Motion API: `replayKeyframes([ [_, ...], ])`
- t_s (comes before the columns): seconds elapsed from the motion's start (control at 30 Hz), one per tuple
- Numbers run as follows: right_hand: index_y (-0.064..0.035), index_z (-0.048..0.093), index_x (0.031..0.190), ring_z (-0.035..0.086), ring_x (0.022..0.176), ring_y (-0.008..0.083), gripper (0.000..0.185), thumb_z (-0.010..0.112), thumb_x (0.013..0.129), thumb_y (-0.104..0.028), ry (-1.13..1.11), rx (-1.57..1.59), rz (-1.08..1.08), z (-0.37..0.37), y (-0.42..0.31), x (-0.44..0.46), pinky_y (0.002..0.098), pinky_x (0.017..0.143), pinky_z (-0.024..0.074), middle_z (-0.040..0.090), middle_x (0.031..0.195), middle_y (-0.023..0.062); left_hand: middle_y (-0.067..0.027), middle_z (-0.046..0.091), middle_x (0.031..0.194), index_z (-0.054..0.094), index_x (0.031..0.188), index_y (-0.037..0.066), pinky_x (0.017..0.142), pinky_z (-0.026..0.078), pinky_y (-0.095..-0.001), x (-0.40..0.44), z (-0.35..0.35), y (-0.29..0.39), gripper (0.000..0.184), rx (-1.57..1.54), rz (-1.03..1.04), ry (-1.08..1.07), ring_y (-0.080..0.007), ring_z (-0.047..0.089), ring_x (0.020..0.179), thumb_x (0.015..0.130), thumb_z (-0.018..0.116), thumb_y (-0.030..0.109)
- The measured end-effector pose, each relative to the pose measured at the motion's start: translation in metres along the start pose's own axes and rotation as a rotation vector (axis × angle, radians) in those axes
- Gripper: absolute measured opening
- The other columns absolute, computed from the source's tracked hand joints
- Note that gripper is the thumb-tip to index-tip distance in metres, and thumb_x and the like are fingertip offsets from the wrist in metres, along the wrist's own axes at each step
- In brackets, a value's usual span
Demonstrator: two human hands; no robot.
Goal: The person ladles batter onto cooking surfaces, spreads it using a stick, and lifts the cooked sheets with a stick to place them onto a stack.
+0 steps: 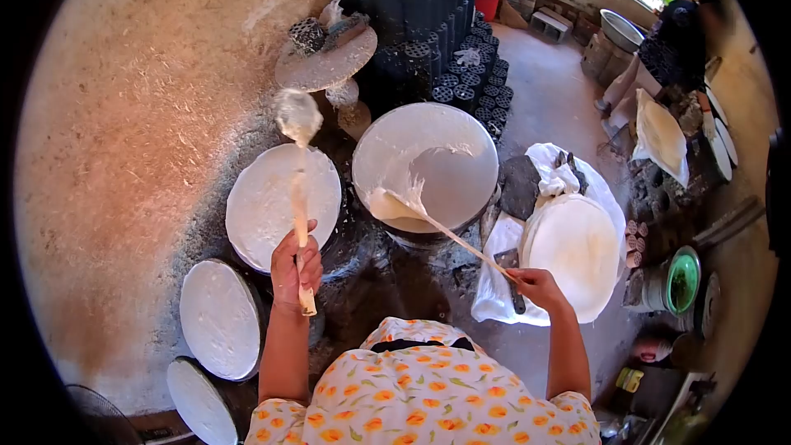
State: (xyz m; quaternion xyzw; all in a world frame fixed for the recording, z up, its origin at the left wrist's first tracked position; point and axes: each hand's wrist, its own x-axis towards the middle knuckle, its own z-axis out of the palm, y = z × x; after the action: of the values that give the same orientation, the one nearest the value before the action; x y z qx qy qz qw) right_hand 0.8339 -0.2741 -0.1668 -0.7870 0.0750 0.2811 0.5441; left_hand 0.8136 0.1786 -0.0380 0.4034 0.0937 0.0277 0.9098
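Observation:
My left hand is closed around the handle of a ladle, whose batter-smeared bowl is raised above a round white-coated pan. With my right hand I grip the thin handle of a paddle. The paddle's wide, batter-coated end is over the large round pot, which holds pale batter; whether it touches the batter is unclear. A stack of round white sheets lies on white plastic to the right, beside my right hand.
Two more white-coated round pans lean at the lower left. Black perforated briquettes are stacked behind the pot. At the upper right, another person bends near a metal basin. A green bowl stands at the right.

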Motion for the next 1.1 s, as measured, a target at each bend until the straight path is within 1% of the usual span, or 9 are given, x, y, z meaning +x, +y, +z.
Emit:
replayKeyframes([
  [0.07, -0.0115, 0.068, 0.109, 0.061, 0.075, 0.0147, 0.037, 0.057, 0.079, 0.008, 0.154, 0.021, -0.297, 0.042, 0.050, 0.015, 0.0267, 0.066, 0.0476, 0.069, 0.090, 0.0060, -0.0023, 0.044, 0.064, 0.046, 0.120, -0.007, 0.029, 0.032, -0.0190, -0.001, -0.009, 0.001, 0.038, 0.061, -0.034, 0.002, -0.0057, 0.036, 0.036, 0.093, 0.044, 0.020],
  [0.17, -0.0135, 0.064, 0.114, 0.064, 0.078, 0.0270, 0.039, 0.054, 0.081, 0.005, 0.318, -0.229, -0.697, 0.130, 0.001, 0.014, 0.0326, 0.069, 0.0500, 0.065, 0.086, 0.0154, -0.0030, 0.045, 0.065, 0.047, 0.118, -0.007, 0.028, 0.032, -0.0207, -0.004, -0.020, 0.004, 0.036, 0.179, -0.090, 0.016, -0.0069, 0.037, 0.035, 0.093, 0.043, 0.019],
  [0.23, -0.0213, 0.058, 0.122, 0.063, 0.072, 0.0320, 0.043, 0.054, 0.084, -0.001, 0.376, -0.504, -0.598, 0.172, -0.018, 0.021, 0.0371, 0.064, 0.0512, 0.059, 0.081, 0.0158, -0.0043, 0.045, 0.066, 0.047, 0.119, -0.006, 0.029, 0.033, -0.0217, -0.007, -0.027, 0.006, 0.037, 0.225, -0.088, -0.007, -0.0076, 0.038, 0.036, 0.093, 0.043, 0.020],
  [0.37, -0.0322, 0.050, 0.129, 0.061, 0.064, 0.0349, 0.052, 0.055, 0.084, -0.007, 0.430, -0.557, -0.289, 0.188, -0.010, 0.004, 0.0419, 0.057, 0.0506, 0.056, 0.079, 0.0157, -0.0052, 0.047, 0.067, 0.047, 0.120, -0.006, 0.030, 0.034, -0.0223, -0.012, -0.053, 0.020, 0.036, 0.271, -0.081, -0.013, -0.0084, 0.039, 0.037, 0.094, 0.042, 0.019],
  [0.43, -0.0400, 0.046, 0.130, 0.060, 0.069, 0.0343, 0.059, 0.052, 0.083, -0.005, 0.487, -0.974, -0.161, 0.170, 0.004, -0.026, 0.0434, 0.062, 0.0496, 0.054, 0.080, 0.0145, -0.0053, 0.048, 0.067, 0.048, 0.119, -0.004, 0.031, 0.034, -0.0218, -0.016, -0.066, 0.030, 0.034, 0.265, -0.080, -0.022, -0.0087, 0.040, 0.038, 0.094, 0.041, 0.017],
  [0.57, -0.0403, 0.037, 0.136, 0.060, 0.063, 0.0366, 0.064, 0.056, 0.084, -0.009, 0.559, -0.983, -0.161, 0.188, 0.013, -0.026, 0.0443, 0.057, 0.0511, 0.055, 0.083, 0.0163, -0.0047, 0.050, 0.068, 0.049, 0.119, -0.003, 0.032, 0.035, -0.0204, -0.020, -0.083, 0.036, 0.032, 0.293, -0.070, -0.047, -0.0084, 0.042, 0.039, 0.094, 0.041, 0.016],
  [0.67, -0.0421, 0.037, 0.136, 0.062, 0.072, 0.0360, 0.064, 0.054, 0.085, -0.007, 0.457, -0.806, -0.364, 0.239, -0.029, -0.002, 0.0454, 0.064, 0.0517, 0.055, 0.091, 0.0178, -0.0045, 0.050, 0.068, 0.049, 0.119, -0.003, 0.033, 0.035, -0.0201, -0.022, -0.087, 0.038, 0.032, 0.297, -0.087, -0.050, -0.0081, 0.042, 0.039, 0.094, 0.041, 0.016],
  [0.9, -0.0391, 0.040, 0.135, 0.062, 0.082, 0.0362, 0.063, 0.053, 0.084, -0.005, 0.340, -0.887, -0.030, 0.227, -0.032, -0.044, 0.0440, 0.072, 0.0507, 0.056, 0.092, 0.0170, -0.0042, 0.050, 0.067, 0.049, 0.119, -0.003, 0.034, 0.035, -0.0198, -0.020, -0.093, 0.040, 0.032, 0.287, -0.106, -0.079, -0.0081, 0.043, 0.040, 0.094, 0.042, 0.017],
  [1.1, -0.0372, 0.042, 0.134, 0.062, 0.080, 0.0366, 0.063, 0.056, 0.082, -0.004, 0.532, -0.897, 0.073, 0.202, 0.004, -0.056, 0.0451, 0.070, 0.0505, 0.058, 0.088, 0.0172, -0.0039, 0.050, 0.067, 0.049, 0.117, -0.002, 0.034, 0.035, -0.0194, -0.014, -0.091, 0.029, 0.031, 0.296, -0.131, -0.101, -0.0076, 0.043, 0.040, 0.095, 0.042, 0.018],
])
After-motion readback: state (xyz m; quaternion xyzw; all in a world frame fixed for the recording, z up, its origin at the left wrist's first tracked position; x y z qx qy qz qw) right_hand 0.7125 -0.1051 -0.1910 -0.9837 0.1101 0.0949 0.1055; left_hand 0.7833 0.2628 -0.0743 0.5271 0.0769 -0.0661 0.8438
